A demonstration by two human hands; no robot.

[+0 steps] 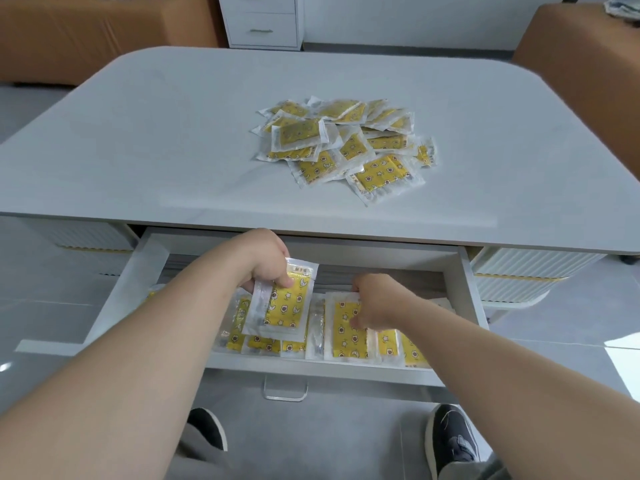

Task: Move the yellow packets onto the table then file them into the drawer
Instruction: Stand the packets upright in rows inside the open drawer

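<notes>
Item 1. Left hand [266, 263]: reaching into the open drawer [462, 292]; its grip is pinching a yellow packet [285, 301] by the upper left corner, thumb on the printed face, and is holding it tilted just above the packets below.

Item 2. Right hand [379, 306]: reaching into the same drawer, to the right of the left hand; its grip is curling round the upper edge of a second packet [346, 337], which is lying flat in the drawer.

Item 3. Filed packets [412, 351]: lying overlapped in a row along the drawer's near side, beneath and beside both hands.

Item 4. Pile of packets [346, 140]: sitting loose and jumbled on the grey tabletop [173, 150], right of centre, well apart from the drawer.

Item 5. Drawer handle [285, 389]: hanging from the drawer front, above the floor.

Item 6. Dark shoes [450, 441]: showing under the forearms.

Item 7. White cabinet [263, 22] and orange-brown seating [86, 36]: standing beyond the tabletop.
</notes>
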